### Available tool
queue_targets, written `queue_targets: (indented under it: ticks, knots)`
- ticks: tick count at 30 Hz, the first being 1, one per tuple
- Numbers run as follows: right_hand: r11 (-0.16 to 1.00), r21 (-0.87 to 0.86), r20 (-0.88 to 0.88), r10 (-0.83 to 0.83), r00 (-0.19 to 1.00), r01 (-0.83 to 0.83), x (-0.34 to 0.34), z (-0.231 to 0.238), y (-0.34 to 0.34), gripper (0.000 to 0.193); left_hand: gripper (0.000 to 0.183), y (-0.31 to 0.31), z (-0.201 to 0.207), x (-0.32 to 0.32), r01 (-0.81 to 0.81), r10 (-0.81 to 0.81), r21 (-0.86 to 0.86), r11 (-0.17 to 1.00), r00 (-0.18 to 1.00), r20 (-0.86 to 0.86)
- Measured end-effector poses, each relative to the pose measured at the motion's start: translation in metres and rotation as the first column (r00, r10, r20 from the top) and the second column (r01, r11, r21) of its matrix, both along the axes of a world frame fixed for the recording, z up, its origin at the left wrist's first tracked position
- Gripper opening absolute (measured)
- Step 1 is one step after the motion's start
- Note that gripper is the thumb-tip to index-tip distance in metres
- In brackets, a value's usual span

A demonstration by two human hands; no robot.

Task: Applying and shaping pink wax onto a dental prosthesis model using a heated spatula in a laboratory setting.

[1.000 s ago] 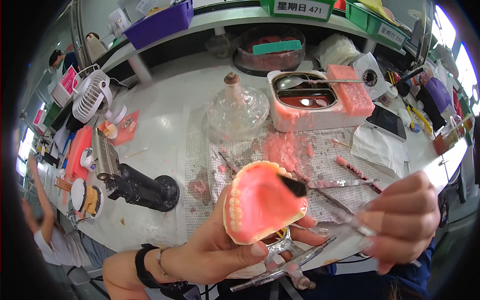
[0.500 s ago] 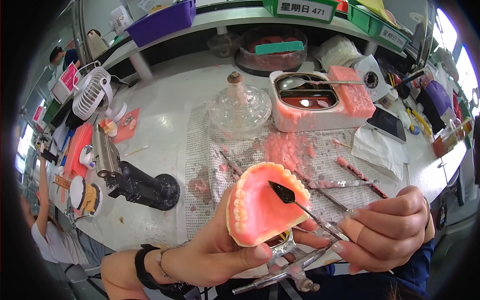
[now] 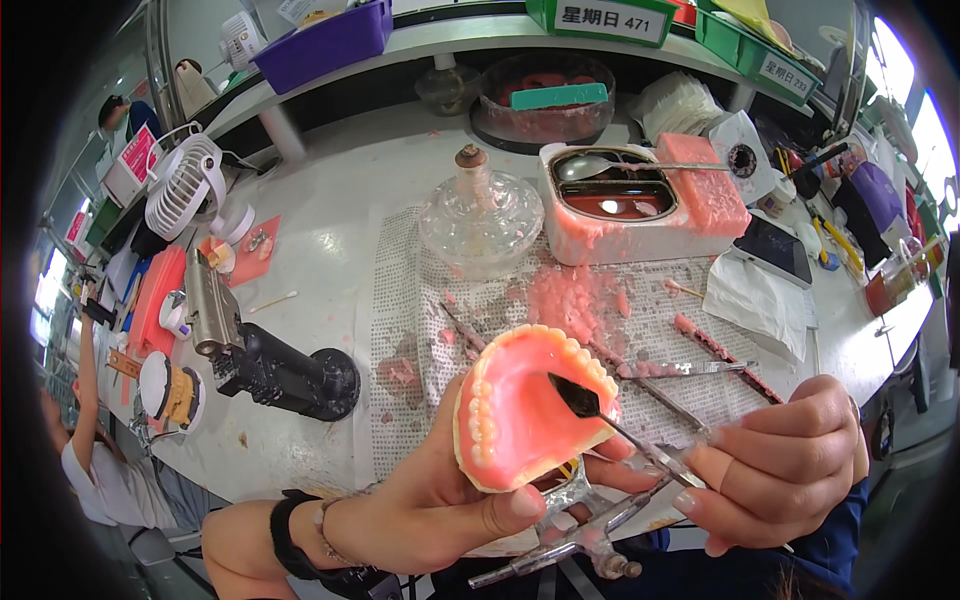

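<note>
My left hand (image 3: 430,520) is wrapped round a dental model with a pink wax denture base (image 3: 512,440) and an arch of cream teeth, tilted up toward me. A metal articulator (image 3: 590,540) hangs below the model. In my right hand (image 3: 785,465) is a wax knife (image 3: 574,397), pinched by its thin metal shank. Its dark, pointed leaf-shaped blade lies over the wax palate, inside the tooth arch; whether it touches the wax I cannot tell. The far part of the knife is hidden by my fingers.
Wax-smeared newspaper (image 3: 400,330) lies beneath, with metal wax tools (image 3: 690,369) on it. Behind stand a glass spirit lamp (image 3: 480,225) and a wax pot (image 3: 610,235) with a spoon across it. A black-and-silver torch (image 3: 290,370) stands left; a phone (image 3: 772,250) lies right.
The knife blade has slid slightly right and toward me across the palate. My right hand has shifted a little with it. My left hand and the model have barely moved.
</note>
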State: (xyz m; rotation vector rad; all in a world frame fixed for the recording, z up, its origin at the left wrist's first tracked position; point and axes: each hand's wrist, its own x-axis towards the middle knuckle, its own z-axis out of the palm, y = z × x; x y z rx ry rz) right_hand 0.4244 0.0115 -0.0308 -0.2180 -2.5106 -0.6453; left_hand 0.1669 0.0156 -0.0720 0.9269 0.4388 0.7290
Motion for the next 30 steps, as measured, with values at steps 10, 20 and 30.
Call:
queue_targets:
  ticks: [10,20,30]
  knots:
    - [0.999,0.004,-0.025,0.041,0.999,-0.041,-0.002,0.0,0.005,0.029,0.082,-0.001,-0.004,0.001,0.009,-0.007,-0.029,1.0,0.999,0.039]
    - [0.983,0.106,-0.098,0.158,0.983,-0.148,0.006,-0.007,0.004,0.029,0.079,-0.001,-0.002,0.001,0.022,-0.019,0.065,0.998,0.999,-0.043]
    - [0.986,0.053,-0.097,0.163,0.982,-0.159,0.013,-0.006,0.003,0.028,0.08,-0.003,0.0,0.002,0.027,-0.025,0.065,0.998,0.999,-0.034]
